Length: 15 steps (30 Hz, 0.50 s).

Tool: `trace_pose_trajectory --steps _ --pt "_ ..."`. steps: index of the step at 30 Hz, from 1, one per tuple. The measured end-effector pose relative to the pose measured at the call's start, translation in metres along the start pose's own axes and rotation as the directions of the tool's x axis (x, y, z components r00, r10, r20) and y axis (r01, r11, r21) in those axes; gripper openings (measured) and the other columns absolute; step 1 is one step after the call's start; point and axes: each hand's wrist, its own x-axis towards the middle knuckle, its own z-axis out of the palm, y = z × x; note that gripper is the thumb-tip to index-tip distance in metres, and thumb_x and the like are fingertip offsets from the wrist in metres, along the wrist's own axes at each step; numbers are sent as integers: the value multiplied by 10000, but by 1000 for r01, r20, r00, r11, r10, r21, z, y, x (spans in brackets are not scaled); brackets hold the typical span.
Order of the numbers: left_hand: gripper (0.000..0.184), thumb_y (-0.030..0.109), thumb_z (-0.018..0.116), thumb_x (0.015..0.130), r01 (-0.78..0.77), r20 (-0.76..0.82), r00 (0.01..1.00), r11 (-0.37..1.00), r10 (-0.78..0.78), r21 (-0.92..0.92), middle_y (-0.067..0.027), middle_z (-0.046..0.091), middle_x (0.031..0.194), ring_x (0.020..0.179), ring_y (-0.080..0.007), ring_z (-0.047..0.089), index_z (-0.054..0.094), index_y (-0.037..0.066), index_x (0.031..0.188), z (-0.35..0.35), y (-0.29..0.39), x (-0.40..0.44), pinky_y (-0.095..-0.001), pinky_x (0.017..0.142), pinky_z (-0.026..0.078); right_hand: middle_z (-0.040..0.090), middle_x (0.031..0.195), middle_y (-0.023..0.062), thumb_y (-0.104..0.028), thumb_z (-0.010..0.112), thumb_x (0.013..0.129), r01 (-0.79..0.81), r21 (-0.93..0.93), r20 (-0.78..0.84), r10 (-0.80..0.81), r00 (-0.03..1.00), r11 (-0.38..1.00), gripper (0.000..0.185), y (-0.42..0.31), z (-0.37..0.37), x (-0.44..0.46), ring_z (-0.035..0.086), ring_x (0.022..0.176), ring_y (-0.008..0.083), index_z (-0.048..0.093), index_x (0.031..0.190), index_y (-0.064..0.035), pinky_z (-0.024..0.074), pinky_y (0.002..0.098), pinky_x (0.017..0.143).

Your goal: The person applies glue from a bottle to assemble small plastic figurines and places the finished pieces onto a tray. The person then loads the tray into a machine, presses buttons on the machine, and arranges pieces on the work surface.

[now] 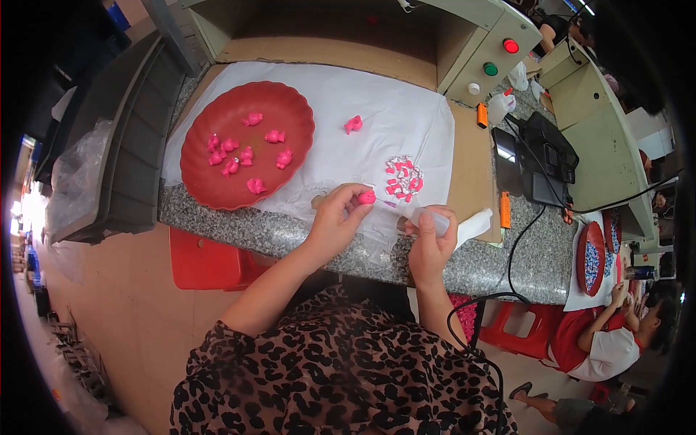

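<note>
Between the thumb and fingers of my left hand (337,221) is a small pink figurine (367,196). My right hand (433,254) is wrapped round a translucent squeeze bottle (433,220), whose thin needle tip points left at the figurine; whether it touches cannot be made out. Just beyond the bottle, small pink and white pieces (404,179) lie in a loose pile on a white sheet (348,90). A single pink figurine (353,125) rests farther back on the sheet. To the left, a red scalloped tray (199,177) holds several similar pink figurines.
A grey plastic crate (119,145) stands at the left. On the right are a black device (547,163) with cables, orange-handled tools (505,209) and a white bottle (500,106). A control panel (486,61) rises at the back. Another person (605,341) sits at far right.
</note>
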Motion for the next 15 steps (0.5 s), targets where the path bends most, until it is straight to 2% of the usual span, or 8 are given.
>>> trace_pose_trajectory --steps 1,3,4,6,7,10,12,15 --pt "198 -3 573 786 -1 -1 1000 1000 1 0 -54 569 913 797 -78 522 544 -16 981 -1 2 0 -208 702 433 456 846 63 -79 549 825 -60 78 -25 62 998 995 157 -2 -1 2 518 646 128 431 890 0 435 233 578" --pt "203 46 544 798 -145 -12 989 984 147 105 -69 553 871 732 -125 516 541 25 1000 -5 7 1 -249 690 427 454 853 62 -79 550 824 -48 99 -22 50 998 994 155 -5 -3 5 518 647 129 432 889 -2 437 236 584" --pt "203 46 544 798 -144 -11 989 984 146 104 -69 553 871 732 -125 516 541 25 1000 -8 11 2 -249 690 427 452 860 61 -79 550 824 -37 119 -22 40 999 992 154 -7 -4 5 517 648 130 432 887 -3 440 239 589" --pt "211 47 503 822 111 149 985 983 -89 -147 -85 561 910 787 -155 530 525 30 1032 -15 17 3 -257 728 420 451 864 62 -79 551 823 -8 49 16 7 1000 999 155 -13 -2 6 517 656 130 433 888 -3 441 238 597" --pt "211 47 503 822 110 151 985 983 -88 -148 -85 561 910 787 -155 530 525 30 1032 -16 17 3 -257 728 420 449 868 63 -80 552 822 24 -18 57 -23 998 1000 156 -14 -2 6 517 663 131 433 888 -3 442 238 605" --pt "221 54 485 832 57 177 983 997 -48 -47 -96 565 950 852 -185 535 510 37 1051 -19 15 3 -278 759 414 450 866 67 -76 552 821 24 -59 123 -16 992 998 157 -10 -4 7 513 685 128 433 889 1 441 235 620" --pt "231 78 467 847 79 235 967 994 -95 78 -105 567 962 895 -201 531 501 42 1072 -21 12 3 -294 800 400 451 863 70 -73 553 820 39 -94 143 -25 989 995 155 -9 -3 7 510 691 126 435 888 2 439 233 622" --pt "234 99 450 859 66 267 960 994 -88 88 -109 563 977 932 -215 520 498 43 1081 -22 16 3 -307 832 382 453 858 74 -68 556 817 65 -156 175 -37 984 986 151 -6 -6 8 505 698 123 441 882 4 434 231 625"
